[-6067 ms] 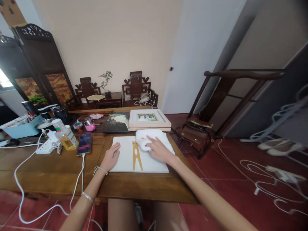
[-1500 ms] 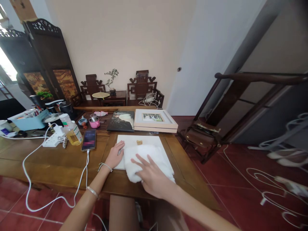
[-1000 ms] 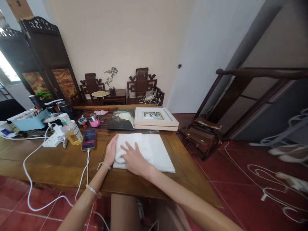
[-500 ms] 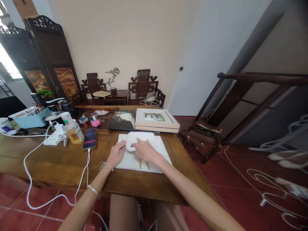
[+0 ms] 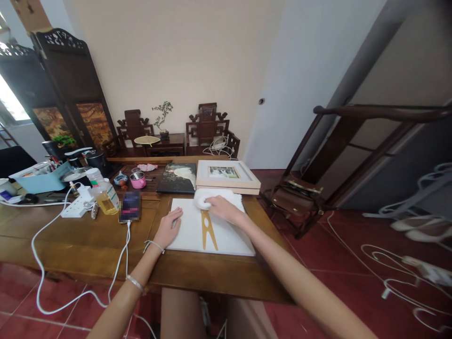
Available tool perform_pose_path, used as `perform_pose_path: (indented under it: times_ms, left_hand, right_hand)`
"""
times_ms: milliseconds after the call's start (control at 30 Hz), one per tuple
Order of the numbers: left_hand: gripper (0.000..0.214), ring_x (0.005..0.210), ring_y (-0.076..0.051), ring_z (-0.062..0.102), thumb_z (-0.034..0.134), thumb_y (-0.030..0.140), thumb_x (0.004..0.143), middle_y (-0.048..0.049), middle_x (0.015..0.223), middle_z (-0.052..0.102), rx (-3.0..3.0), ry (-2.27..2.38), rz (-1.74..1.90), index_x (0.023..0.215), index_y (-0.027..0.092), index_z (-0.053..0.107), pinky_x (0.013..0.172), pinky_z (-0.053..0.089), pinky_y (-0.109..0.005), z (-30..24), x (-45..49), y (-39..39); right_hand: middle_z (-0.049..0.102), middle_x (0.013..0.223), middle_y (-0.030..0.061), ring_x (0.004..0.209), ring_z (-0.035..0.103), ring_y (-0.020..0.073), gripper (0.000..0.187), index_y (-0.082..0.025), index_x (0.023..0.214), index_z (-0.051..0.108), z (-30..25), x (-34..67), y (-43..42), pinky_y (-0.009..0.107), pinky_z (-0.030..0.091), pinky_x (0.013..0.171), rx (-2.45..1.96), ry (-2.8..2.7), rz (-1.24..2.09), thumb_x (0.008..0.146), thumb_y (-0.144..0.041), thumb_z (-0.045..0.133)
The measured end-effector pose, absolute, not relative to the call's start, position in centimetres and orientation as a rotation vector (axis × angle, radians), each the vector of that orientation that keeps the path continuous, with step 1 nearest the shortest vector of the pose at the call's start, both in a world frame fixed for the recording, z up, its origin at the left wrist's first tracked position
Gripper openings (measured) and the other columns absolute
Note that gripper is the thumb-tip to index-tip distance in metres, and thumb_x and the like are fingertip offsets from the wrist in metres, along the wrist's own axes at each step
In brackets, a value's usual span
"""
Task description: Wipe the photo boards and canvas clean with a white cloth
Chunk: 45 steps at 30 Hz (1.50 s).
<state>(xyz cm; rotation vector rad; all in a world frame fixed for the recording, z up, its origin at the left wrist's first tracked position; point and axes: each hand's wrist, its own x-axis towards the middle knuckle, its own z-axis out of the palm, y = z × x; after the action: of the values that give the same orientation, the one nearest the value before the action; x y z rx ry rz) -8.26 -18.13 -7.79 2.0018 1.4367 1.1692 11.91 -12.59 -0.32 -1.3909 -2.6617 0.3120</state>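
A white flat panel lies on the table in front of me. A gold forked shape, two legs with a hole above them, shows on its middle. My right hand grips a white, soft-looking folded cloth at the panel's far part; the cloth covers the top of the gold shape. My left hand rests on the panel's left edge, its fingers stretched out, with nothing in it.
Beyond the panel lie a white framed picture and a dark picture panel. On the left are a phone on a white cable, a bottle of yellow liquid, a power strip and a pink cup. A wooden chair stands at the right.
My right hand has moved the cloth to the right and slightly away, uncovering more of the gold shape. My left hand stays at the panel's left edge.
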Motion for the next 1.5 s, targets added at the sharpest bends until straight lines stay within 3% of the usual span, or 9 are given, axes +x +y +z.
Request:
perform_pose_path:
  times_ms: [100,233,400,500,833,967,1200,1400,1500]
  left_hand:
    - [0.034,0.121,-0.021,0.048,0.048,0.024,0.08,-0.0092,0.122,0.059,2.032,1.456,1.163,0.109,0.017,0.064,0.107,0.031,-0.043,-7.8,-8.1,-18.2]
    - [0.035,0.123,-0.021,0.046,0.048,0.027,0.081,-0.0098,0.127,0.055,2.029,1.469,1.149,0.111,0.016,0.062,0.108,0.029,-0.042,-7.6,-8.0,-18.3]
    - [0.036,0.125,-0.021,0.042,0.046,0.027,0.082,-0.0106,0.13,0.052,2.062,1.492,1.087,0.112,0.016,0.062,0.109,0.025,-0.044,-7.8,-7.9,-18.2]
    - [0.036,0.126,-0.021,0.042,0.045,0.028,0.082,-0.0108,0.13,0.051,2.07,1.486,1.08,0.113,0.016,0.061,0.109,0.025,-0.044,-7.9,-8.0,-18.1]
    - [0.035,0.125,-0.021,0.043,0.049,0.03,0.081,-0.0087,0.129,0.052,2.023,1.434,1.116,0.112,0.019,0.062,0.11,0.024,-0.043,-7.9,-8.2,-18.1]
    - [0.036,0.125,-0.021,0.042,0.049,0.03,0.081,-0.0089,0.13,0.052,2.042,1.455,1.092,0.113,0.018,0.061,0.11,0.024,-0.043,-7.7,-8.2,-18.2]
    - [0.034,0.124,-0.022,0.044,0.05,0.029,0.08,-0.0093,0.127,0.054,2.014,1.459,1.123,0.109,0.018,0.064,0.109,0.026,-0.044,-7.6,-7.9,-18.3]
    - [0.034,0.124,-0.021,0.044,0.05,0.028,0.079,-0.0085,0.128,0.053,2.004,1.461,1.123,0.109,0.019,0.063,0.11,0.024,-0.043,-7.8,-8.0,-18.2]
    - [0.035,0.124,-0.021,0.044,0.049,0.027,0.08,-0.0087,0.128,0.054,2.027,1.464,1.114,0.11,0.018,0.063,0.11,0.025,-0.043,-7.8,-8.0,-18.2]
  right_hand:
    - [0.064,0.107,0.0125,0.116,0.048,0.0284,0.039,-0.013,0.1,0.062,-1.3,15.9,-13.8,0.045,0.036,0.094,-1.418,-2.658,0.309,0.075,-0.002,0.035]
    - [0.05,0.13,0.0138,0.134,0.02,0.0259,0.046,-0.013,0.103,0.062,-2.8,19.3,-19.0,0.056,0.014,0.105,-1.326,-2.672,0.288,0.066,-0.001,0.037]
    - [0.034,0.142,0.0045,0.136,0.01,0.0213,0.045,-0.017,0.088,0.066,-2.6,21.0,-26.3,0.052,0.006,0.11,-1.194,-2.714,0.437,0.058,0.001,0.037]
    - [0.036,0.141,0.0036,0.136,0.013,0.0203,0.046,-0.018,0.087,0.066,-2.4,21.3,-26.5,0.051,0.008,0.111,-1.186,-2.706,0.461,0.057,0.001,0.036]
    - [0.056,0.122,0.0184,0.133,0.024,0.0232,0.043,-0.011,0.103,0.06,-3.7,19.2,-13.3,0.055,0.019,0.103,-1.283,-2.653,0.246,0.068,-0.003,0.036]
    - [0.05,0.128,0.0191,0.134,0.022,0.0241,0.044,-0.01,0.103,0.061,-3.5,19.4,-15.3,0.056,0.017,0.104,-1.268,-2.665,0.247,0.066,-0.002,0.037]
    - [0.038,0.14,0.0027,0.136,0.013,0.0195,0.046,-0.019,0.088,0.065,-1.7,21.3,-26.5,0.05,0.009,0.111,-1.172,-2.751,0.458,0.058,0.001,0.036]
    - [0.05,0.131,0.0073,0.132,0.028,0.0207,0.045,-0.02,0.092,0.063,-1.4,21.7,-24.5,0.045,0.016,0.109,-1.203,-2.766,0.438,0.062,0.0,0.036]
    - [0.06,0.116,0.0102,0.121,0.043,0.0243,0.043,-0.017,0.098,0.062,-1.8,20.9,-19.4,0.042,0.029,0.102,-1.23,-2.74,0.31,0.067,-0.004,0.036]
